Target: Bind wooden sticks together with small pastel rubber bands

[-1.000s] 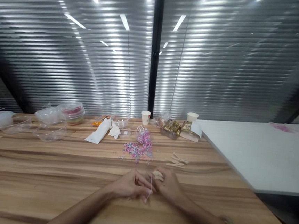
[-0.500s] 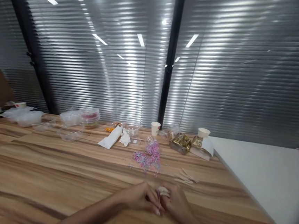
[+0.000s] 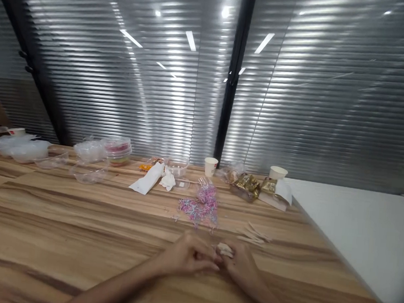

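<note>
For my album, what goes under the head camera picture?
Left hand beside the right hand, which holds something pale, with colourful shreds ahead on the table.

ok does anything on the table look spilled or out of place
Yes, the pink and blue strands lie scattered loose on the wooden table, trailing from some clear plastic, as if spilled rather than piled.

No words or numbers can be read. One cup (image 3: pixel 210 167) near the counter's (image 3: pixel 75 225) far edge bears small print (image 3: pixel 212 170), too blurred to make out. Another cup (image 3: pixel 17 131), well left along that edge, shows a red mark. A white patch (image 3: pixel 181 184) on clear plastic (image 3: pixel 187 182) between them shows no legible lettering.
</note>
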The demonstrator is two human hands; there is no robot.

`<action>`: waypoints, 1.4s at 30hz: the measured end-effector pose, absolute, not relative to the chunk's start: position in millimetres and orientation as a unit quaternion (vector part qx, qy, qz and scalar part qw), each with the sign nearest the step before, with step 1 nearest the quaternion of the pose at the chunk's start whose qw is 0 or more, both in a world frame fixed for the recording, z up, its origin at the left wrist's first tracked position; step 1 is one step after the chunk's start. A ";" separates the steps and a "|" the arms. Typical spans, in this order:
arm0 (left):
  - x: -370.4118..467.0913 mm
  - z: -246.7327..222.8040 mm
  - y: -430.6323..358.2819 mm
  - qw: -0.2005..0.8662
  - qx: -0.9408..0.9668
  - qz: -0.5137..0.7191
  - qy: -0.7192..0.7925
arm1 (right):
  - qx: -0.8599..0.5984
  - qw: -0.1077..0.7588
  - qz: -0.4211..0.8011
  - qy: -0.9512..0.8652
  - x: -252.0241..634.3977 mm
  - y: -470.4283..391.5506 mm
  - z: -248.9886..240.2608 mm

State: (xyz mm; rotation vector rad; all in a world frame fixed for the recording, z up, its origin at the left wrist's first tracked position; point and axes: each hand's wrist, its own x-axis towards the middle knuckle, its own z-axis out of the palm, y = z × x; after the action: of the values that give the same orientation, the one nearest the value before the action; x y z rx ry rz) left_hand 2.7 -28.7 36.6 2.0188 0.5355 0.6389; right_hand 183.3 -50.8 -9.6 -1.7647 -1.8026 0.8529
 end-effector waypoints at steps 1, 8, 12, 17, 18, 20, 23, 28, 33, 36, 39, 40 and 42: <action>2.5 34.8 -25.6 0.482 0.792 0.265 0.266 | -0.638 0.239 0.311 -0.662 183.2 -50.4 -10.5; 2.8 18.4 -6.1 0.489 0.677 0.353 0.423 | -0.622 0.290 0.304 -0.661 183.3 -49.8 -6.1; 3.4 19.3 -8.3 0.430 0.723 0.386 0.378 | -0.617 0.346 0.286 -0.646 183.1 -58.5 2.8; 3.0 20.9 -4.8 0.438 0.719 0.394 0.367 | -0.582 0.308 0.278 -0.699 181.5 -59.7 -2.4; 2.1 21.1 -3.1 0.467 0.700 0.391 0.373 | -0.578 0.298 0.274 -0.709 181.3 -57.9 -4.4; 0.0 21.8 -0.3 0.523 0.657 0.384 0.384 | -0.574 0.291 0.266 -0.718 181.1 -54.3 -7.2; -1.8 22.5 0.4 0.552 0.620 0.374 0.414 | -0.575 0.298 0.266 -0.714 181.8 -51.8 -7.7; 3.3 16.9 -6.8 0.498 0.674 0.344 0.424 | -0.560 0.310 0.272 -0.718 183.8 -54.7 -3.6; 5.9 12.7 -14.4 0.349 0.785 0.360 0.364 | -0.540 0.329 0.289 -0.719 184.9 -54.8 0.1; 4.8 13.9 -14.2 0.292 0.787 0.377 0.392 | -0.536 0.353 0.303 -0.705 185.2 -53.0 0.7; 4.4 16.6 -13.7 0.317 0.770 0.377 0.406 | -0.529 0.366 0.319 -0.696 185.2 -52.2 0.6; 4.7 17.7 -14.3 0.325 0.769 0.373 0.404 | -0.524 0.368 0.326 -0.696 185.2 -52.4 0.6; 6.1 19.8 -16.9 0.325 0.777 0.364 0.397 | -0.516 0.361 0.352 -0.692 185.3 -53.0 0.9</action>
State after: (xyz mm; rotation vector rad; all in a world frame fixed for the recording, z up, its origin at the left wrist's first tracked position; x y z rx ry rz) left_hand 6.1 -16.9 19.8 2.0385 1.0412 0.9557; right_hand 185.3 -53.0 0.9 -1.3308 -1.7832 0.9082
